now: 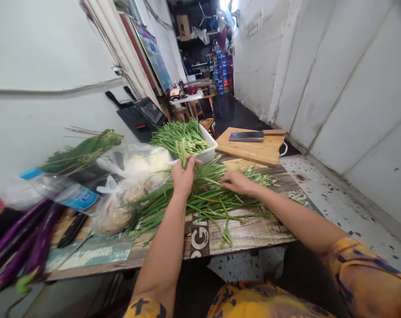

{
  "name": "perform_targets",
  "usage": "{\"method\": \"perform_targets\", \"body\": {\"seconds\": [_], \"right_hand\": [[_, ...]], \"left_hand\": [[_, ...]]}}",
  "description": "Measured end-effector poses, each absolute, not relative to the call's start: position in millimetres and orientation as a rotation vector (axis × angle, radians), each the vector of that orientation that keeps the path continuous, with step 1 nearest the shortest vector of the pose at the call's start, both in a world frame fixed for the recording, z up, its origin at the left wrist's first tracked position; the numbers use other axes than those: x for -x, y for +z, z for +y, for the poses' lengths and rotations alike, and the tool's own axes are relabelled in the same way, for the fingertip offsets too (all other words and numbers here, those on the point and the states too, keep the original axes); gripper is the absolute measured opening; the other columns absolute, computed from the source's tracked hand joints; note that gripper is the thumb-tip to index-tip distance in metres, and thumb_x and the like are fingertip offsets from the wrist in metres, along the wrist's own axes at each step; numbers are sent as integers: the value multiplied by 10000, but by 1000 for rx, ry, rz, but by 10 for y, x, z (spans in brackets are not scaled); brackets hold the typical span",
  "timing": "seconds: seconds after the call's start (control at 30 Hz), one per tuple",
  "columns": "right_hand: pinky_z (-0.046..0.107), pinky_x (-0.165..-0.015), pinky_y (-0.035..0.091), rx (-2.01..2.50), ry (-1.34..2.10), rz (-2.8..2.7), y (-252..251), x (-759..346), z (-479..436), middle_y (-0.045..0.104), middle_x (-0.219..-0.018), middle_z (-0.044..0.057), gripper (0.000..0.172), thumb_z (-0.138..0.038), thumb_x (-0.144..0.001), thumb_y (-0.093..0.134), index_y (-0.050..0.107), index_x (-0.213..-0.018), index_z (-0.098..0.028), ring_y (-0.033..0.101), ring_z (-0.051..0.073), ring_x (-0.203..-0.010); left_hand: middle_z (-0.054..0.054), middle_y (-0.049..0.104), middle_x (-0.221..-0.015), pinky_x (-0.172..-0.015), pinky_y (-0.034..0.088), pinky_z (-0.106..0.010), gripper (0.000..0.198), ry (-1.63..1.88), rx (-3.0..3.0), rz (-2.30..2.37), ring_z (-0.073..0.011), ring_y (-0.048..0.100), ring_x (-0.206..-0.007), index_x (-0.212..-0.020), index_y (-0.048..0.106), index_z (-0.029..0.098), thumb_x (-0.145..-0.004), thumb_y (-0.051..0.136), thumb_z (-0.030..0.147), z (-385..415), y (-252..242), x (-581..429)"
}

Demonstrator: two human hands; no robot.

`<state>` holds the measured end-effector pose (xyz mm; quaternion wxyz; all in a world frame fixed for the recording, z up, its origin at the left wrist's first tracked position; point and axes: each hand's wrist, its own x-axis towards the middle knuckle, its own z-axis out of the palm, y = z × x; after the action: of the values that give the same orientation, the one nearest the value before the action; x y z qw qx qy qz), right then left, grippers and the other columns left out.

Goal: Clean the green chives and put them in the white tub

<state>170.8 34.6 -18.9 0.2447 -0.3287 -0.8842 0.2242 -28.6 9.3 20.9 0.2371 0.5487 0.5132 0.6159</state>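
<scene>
My left hand (183,174) is closed round a small bunch of green stalks (183,152), holding them upright over the table. My right hand (236,182) rests on a loose pile of green stalks (207,198) spread across the wooden table (253,232), its fingers curled and pinching at the stalks. Just behind my left hand a white tub (208,154) holds more trimmed green stalks.
A wooden cutting board (253,148) with a cleaver (250,136) lies at the far right. Clear plastic bags (134,176) with pale vegetables, a water bottle (67,194), a black-handled knife (72,229), purple eggplants (24,247) and leafy greens (84,152) fill the left side. White walls flank a corridor.
</scene>
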Motion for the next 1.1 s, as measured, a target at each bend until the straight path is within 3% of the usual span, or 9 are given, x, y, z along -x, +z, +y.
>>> {"method": "perform_targets", "body": {"seconds": [0.2, 0.27, 0.33, 0.4, 0.5, 0.57, 0.77, 0.9, 1.1], "right_hand": [[232, -542, 330, 1163, 831, -1909, -215, -1812, 510, 520, -502, -21, 305, -244, -827, 464, 547, -546, -155, 472, 112, -510], [236, -535, 336, 1159, 906, -1746, -172, -1853, 517, 507, -501, -24, 352, -337, -847, 444, 548, -561, -160, 466, 112, -499], [237, -552, 343, 1090, 894, -1695, -107, -1877, 488, 533, -552, -18, 360, -411, -842, 464, 586, -623, -153, 469, 112, -532], [236, -578, 347, 997, 858, -1739, -38, -1885, 442, 554, -605, -14, 356, -447, -831, 493, 610, -673, -149, 471, 111, -578], [236, -591, 340, 915, 831, -1804, 19, -1878, 391, 540, -614, -16, 389, -470, -845, 483, 594, -649, -153, 461, 108, -600], [238, -584, 336, 905, 823, -1812, 13, -1868, 390, 520, -590, -18, 418, -481, -853, 464, 572, -613, -156, 453, 108, -590], [247, -576, 370, 1013, 879, -1787, -68, -1847, 448, 558, -589, 6, 441, -473, -889, 408, 608, -666, -149, 494, 124, -571], [250, -625, 388, 849, 647, -1901, -37, -1867, 421, 618, -739, 30, 301, -445, -792, 598, 656, -786, -150, 514, 128, -641], [232, -493, 318, 993, 954, -1778, -61, -1785, 392, 515, -505, -16, 436, -506, -814, 529, 574, -553, -160, 436, 100, -494]], "left_hand": [[43, 471, -659, -619, 431, -211, 198, 2552, -1071, 1216, -74, 465, -558, -837, 386, 193, -847, 482, 365, 151, 772, 835], [47, 467, -657, -648, 441, -228, 165, 2645, -1177, 1287, -83, 473, -564, -866, 409, 189, -857, 483, 337, 153, 924, 937], [35, 502, -654, -650, 433, -240, 165, 2383, -1503, 1488, -101, 486, -579, -880, 481, 179, -853, 512, 338, 141, 940, 873], [2, 572, -704, -652, 413, -248, 173, 1854, -1878, 1643, -125, 512, -632, -856, 565, 169, -827, 558, 339, 116, 812, 651], [-30, 654, -821, -726, 399, -262, 197, 1211, -2173, 1580, -166, 562, -774, -845, 648, 167, -805, 590, 351, 78, 482, 226], [-28, 669, -805, -717, 394, -258, 265, 990, -2121, 1484, -167, 567, -754, -820, 678, 156, -821, 563, 394, 64, 290, 37], [-5, 624, -668, -624, 346, -233, 356, 988, -1821, 1441, -127, 494, -625, -666, 665, 136, -775, 594, 468, 92, 110, 17], [-5, 619, -660, -657, 356, -238, 332, 999, -1779, 1437, -127, 504, -642, -635, 646, 136, -754, 613, 444, 79, 128, 48], [3, 580, -629, -627, 350, -238, 342, 940, -1783, 1383, -117, 469, -606, -634, 625, 140, -750, 606, 461, 43, 143, 9]]}}
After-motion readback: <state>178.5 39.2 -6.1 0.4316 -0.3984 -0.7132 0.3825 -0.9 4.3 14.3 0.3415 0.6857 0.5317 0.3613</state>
